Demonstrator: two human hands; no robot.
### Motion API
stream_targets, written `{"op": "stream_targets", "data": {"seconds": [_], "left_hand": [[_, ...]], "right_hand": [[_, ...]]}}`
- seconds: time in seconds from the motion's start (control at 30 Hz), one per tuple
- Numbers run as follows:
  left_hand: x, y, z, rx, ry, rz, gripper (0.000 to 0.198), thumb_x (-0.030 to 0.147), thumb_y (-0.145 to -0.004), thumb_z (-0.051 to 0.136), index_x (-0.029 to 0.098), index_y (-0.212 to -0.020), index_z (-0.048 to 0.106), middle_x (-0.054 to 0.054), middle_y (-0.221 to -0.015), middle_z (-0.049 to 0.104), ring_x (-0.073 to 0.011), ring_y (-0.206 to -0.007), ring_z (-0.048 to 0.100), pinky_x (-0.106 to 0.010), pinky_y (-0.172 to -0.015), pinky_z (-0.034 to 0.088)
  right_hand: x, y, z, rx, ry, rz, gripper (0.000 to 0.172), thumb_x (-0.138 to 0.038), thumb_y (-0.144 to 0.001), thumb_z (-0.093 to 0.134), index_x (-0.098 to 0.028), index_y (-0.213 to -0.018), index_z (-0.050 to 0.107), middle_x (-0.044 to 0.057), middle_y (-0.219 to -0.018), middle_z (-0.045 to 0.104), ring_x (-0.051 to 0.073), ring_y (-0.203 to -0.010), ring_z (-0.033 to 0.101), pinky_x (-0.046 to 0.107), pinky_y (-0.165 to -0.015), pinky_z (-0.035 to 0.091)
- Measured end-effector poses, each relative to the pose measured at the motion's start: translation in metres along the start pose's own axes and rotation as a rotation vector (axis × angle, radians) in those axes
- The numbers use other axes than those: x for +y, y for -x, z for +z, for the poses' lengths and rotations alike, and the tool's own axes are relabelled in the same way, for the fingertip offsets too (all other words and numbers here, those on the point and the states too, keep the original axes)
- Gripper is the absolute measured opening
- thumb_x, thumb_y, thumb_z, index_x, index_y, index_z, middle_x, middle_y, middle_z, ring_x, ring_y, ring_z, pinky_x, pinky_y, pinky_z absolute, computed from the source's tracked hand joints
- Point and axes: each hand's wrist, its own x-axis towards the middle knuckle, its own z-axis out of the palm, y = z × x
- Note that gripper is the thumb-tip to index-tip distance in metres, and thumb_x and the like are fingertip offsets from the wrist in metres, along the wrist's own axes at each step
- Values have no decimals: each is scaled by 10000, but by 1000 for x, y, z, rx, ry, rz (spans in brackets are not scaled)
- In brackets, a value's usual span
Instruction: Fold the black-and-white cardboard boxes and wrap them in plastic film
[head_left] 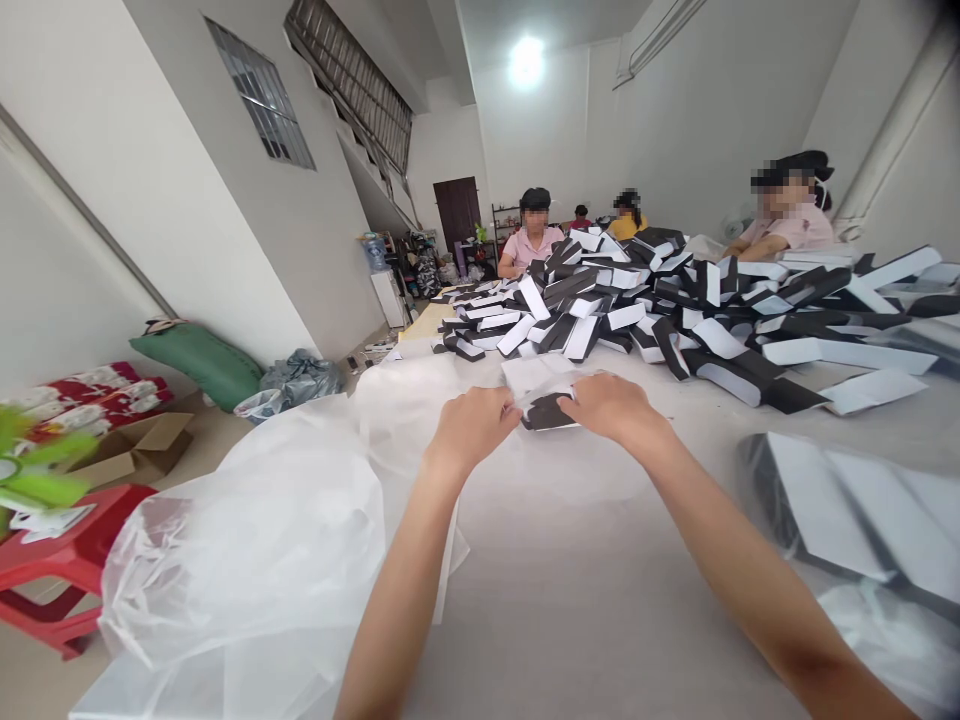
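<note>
My left hand (472, 430) and my right hand (609, 406) grip opposite sides of a small black-and-white cardboard box (547, 408) on the pale table (570, 600). A thin clear film seems to cover part of the box, though it is hard to tell. A large heap of similar boxes (607, 315) lies just beyond my hands. A clear plastic bag (247, 560) spreads by my left arm, and a stack of larger white-and-black boxes (840, 510) lies to the right of my right arm.
Co-workers in a pink top (532, 245) and another pink top (787, 215) sit beyond the heap. Farther back sits a person in yellow (626, 222). A red stool (67, 550), cardboard box (135, 450) and green sack (199, 365) stand on the floor at left.
</note>
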Motion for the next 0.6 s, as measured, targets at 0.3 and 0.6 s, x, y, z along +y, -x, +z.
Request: {"op": "stream_targets", "data": {"seconds": [0.3,0.6], "left_hand": [[11,-1,5,-46,-5,42,219,321,-906,410,213,-759,530,-20,-819,660,-179,-756,626,-267,-610,408],[9,1,6,-222,84,59,232,234,-852,411,205,-625,376,10,-672,626,-147,-631,585,-249,-518,343]], "right_hand": [[8,-10,15,-53,-202,-271,332,-413,-922,354,-182,-952,590,74,-928,635,177,-732,593,259,-577,396],[-40,-23,66,16,-222,-236,201,-220,-856,476,-186,-915,666,89,-940,673,208,-840,634,284,-668,470]]}}
